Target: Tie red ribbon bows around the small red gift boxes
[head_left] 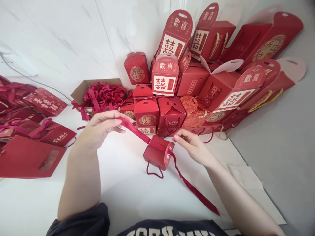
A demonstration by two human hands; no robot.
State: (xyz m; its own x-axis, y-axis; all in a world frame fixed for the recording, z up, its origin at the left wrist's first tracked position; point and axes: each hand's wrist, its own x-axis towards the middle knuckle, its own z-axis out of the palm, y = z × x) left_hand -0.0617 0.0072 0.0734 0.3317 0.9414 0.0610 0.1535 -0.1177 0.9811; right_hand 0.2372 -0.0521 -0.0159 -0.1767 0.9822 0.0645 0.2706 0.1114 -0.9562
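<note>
A small red gift box (157, 153) lies tipped on its side on the white surface, its cord handle hanging below. A dark red ribbon (137, 131) runs across its top. My left hand (100, 127) pinches the ribbon's upper left end and holds it taut. At the box's right end, my right hand (192, 146) pinches the ribbon. The ribbon's long tail (197, 193) trails down to the right across the surface.
Many folded red gift boxes (169, 113) are stacked against the white wall ahead and to the right. A cardboard box of red ribbons (104, 95) stands at the back left. Flat red boxes and bags (29, 157) lie at the left. Grey floor (283, 137) lies right.
</note>
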